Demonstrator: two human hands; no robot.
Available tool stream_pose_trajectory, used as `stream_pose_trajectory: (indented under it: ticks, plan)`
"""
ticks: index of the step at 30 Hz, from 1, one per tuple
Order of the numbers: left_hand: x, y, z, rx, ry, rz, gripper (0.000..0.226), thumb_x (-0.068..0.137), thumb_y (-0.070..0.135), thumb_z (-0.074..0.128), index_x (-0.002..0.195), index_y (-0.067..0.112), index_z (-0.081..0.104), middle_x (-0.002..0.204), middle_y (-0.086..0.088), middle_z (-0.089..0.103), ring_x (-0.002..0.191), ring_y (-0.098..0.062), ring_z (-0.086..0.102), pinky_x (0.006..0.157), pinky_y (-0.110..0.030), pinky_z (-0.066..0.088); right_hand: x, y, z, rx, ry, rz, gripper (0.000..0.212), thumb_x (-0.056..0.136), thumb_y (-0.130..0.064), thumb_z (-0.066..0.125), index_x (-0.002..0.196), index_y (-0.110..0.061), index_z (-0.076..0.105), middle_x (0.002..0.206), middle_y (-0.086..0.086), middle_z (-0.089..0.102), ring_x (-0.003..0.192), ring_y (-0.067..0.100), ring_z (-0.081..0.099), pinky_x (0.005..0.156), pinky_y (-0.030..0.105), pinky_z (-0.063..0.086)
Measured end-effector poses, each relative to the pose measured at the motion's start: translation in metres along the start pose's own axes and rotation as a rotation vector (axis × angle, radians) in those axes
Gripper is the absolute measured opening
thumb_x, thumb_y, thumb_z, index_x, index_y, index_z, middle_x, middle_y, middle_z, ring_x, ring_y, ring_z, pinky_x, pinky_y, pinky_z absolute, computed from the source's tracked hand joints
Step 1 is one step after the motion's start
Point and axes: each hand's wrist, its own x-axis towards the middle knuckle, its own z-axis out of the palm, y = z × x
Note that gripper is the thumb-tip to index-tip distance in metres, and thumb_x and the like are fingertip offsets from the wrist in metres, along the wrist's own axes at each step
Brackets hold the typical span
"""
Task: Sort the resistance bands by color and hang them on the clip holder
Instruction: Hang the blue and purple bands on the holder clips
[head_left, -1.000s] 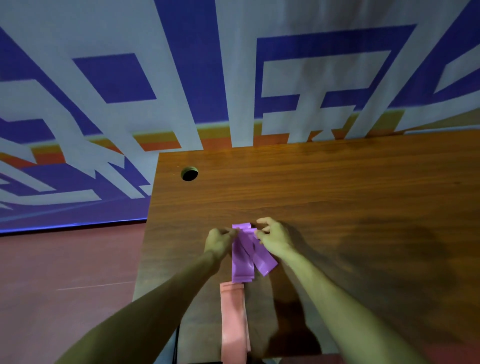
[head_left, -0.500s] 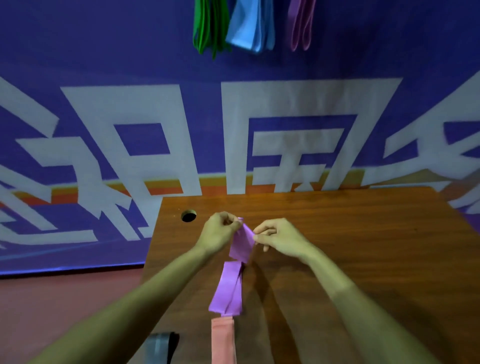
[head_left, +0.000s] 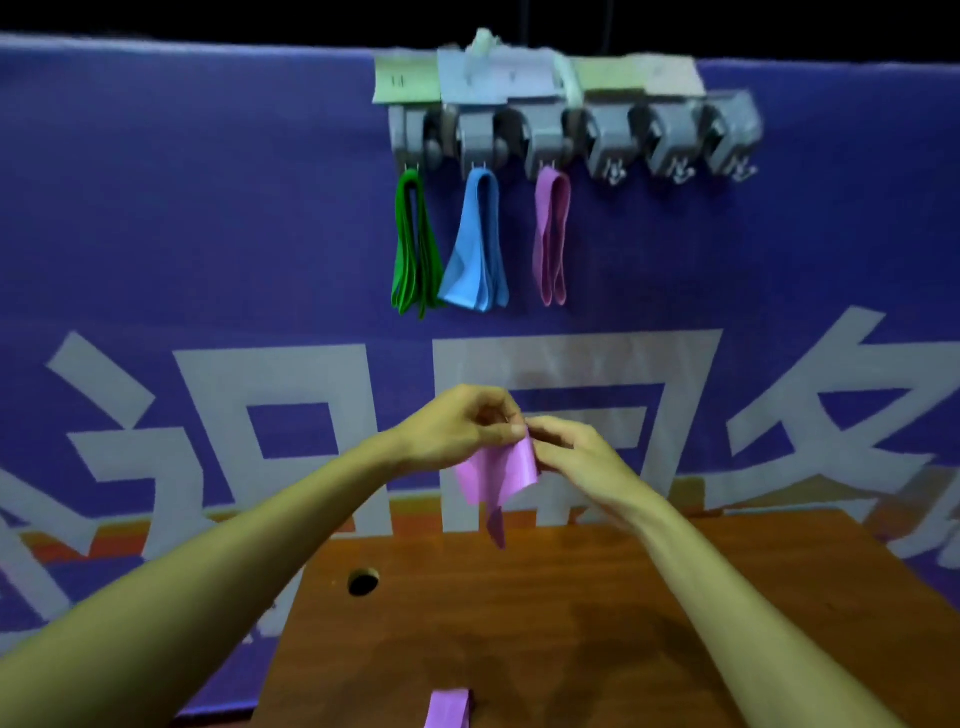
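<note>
Both hands are up in the air over the far edge of the counter (head_left: 597, 623), meeting at the tips. Left hand (head_left: 457, 426): fingers (head_left: 511, 429) curled, thumb and forefinger pinching the top edge of a purple band (head_left: 498, 473). Right hand (head_left: 576, 452): its fingers (head_left: 553, 428) are curled in too, pinching the same top edge from the other side, touching the left ones. Neither hand is spread wide; both are narrow, closed on the band.

The purple band hangs down from the fingers, folded and crumpled. One darker tail dangles lowest, its tip near the counter's back edge. Cannot tell if it touches.

Well above the fingers, on the blue-violet banner (head_left: 208, 234), is the clip holder (head_left: 571, 135), a grey row of six clips. Green bands (head_left: 413, 244) hang on the first clip, up and left of the fingers. Blue bands (head_left: 475, 249) hang on the second, up and slightly left. A hung purple band (head_left: 550, 234) is on the third, up and slightly right. The other three clips are further right, with small metal hooks under them. Paper labels (head_left: 519, 73) sit above the holder, their text unreadable.

Below the fingers, toward the person, a second purple band (head_left: 449, 714) lies on the counter, cut off by the bottom edge of the view. A round hole (head_left: 362, 582) in the counter is below and left of the fingers, near the left forearm.
</note>
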Motion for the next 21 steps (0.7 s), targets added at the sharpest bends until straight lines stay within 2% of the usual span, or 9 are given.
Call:
stream_pose_trajectory:
  ticks: [3, 7, 12, 17, 19, 21]
  plan:
    - [0.013, 0.026, -0.022, -0.03, 0.013, 0.026, 0.011, 0.091, 0.022, 0.063, 0.095, 0.014, 0.07, 0.089, -0.001, 0.07, 0.083, -0.007, 0.061, 0.082, -0.029, 0.052, 0.007, -0.022, -0.018, 0.168, -0.028, -0.017, 0.023, 0.097, -0.013, 0.05, 0.11, -0.007, 0.068, 0.102, 0.008, 0.072, 0.094, 0.018, 0.067, 0.081, 0.025, 0.052]
    - [0.028, 0.056, -0.045, -0.08, 0.072, 0.05, 0.012, 0.088, 0.021, 0.066, 0.094, 0.012, 0.072, 0.089, -0.001, 0.071, 0.084, -0.008, 0.062, 0.087, -0.031, 0.051, 0.018, -0.051, -0.046, 0.158, -0.019, -0.06, 0.025, 0.095, -0.022, 0.053, 0.096, -0.001, 0.067, 0.077, 0.003, 0.06, 0.07, 0.01, 0.053, 0.063, 0.02, 0.04]
    - [0.047, 0.076, -0.063, -0.132, 0.105, 0.054, 0.011, 0.09, 0.021, 0.064, 0.094, 0.014, 0.072, 0.092, -0.004, 0.071, 0.088, -0.014, 0.063, 0.088, -0.034, 0.052, 0.029, -0.085, -0.081, 0.274, 0.054, -0.119, 0.011, 0.089, -0.016, 0.062, 0.089, -0.007, 0.069, 0.077, 0.004, 0.061, 0.066, 0.01, 0.053, 0.055, 0.019, 0.041]
    - [0.066, 0.081, -0.072, -0.179, 0.086, 0.028, 0.015, 0.09, 0.013, 0.063, 0.103, 0.013, 0.071, 0.09, -0.001, 0.07, 0.083, -0.009, 0.061, 0.077, -0.026, 0.049, 0.049, -0.112, -0.106, 0.373, 0.193, -0.205, 0.01, 0.086, -0.007, 0.065, 0.095, -0.005, 0.069, 0.079, 0.002, 0.067, 0.071, 0.009, 0.06, 0.064, 0.018, 0.05]
    - [0.077, 0.085, -0.077, -0.208, 0.129, 0.019, 0.016, 0.089, 0.009, 0.065, 0.103, 0.012, 0.071, 0.087, -0.001, 0.068, 0.081, -0.009, 0.06, 0.076, -0.025, 0.049, 0.059, -0.12, -0.111, 0.368, 0.237, -0.224, 0.013, 0.085, -0.005, 0.067, 0.098, -0.004, 0.069, 0.08, 0.003, 0.067, 0.071, 0.009, 0.06, 0.064, 0.018, 0.05]
    - [0.089, 0.091, -0.082, -0.239, 0.19, 0.013, 0.017, 0.088, 0.005, 0.064, 0.102, 0.012, 0.071, 0.086, -0.002, 0.067, 0.08, -0.011, 0.059, 0.073, -0.022, 0.049, 0.07, -0.127, -0.116, 0.345, 0.279, -0.232, 0.009, 0.084, -0.007, 0.069, 0.093, -0.007, 0.072, 0.082, 0.002, 0.07, 0.074, 0.011, 0.062, 0.068, 0.022, 0.05]
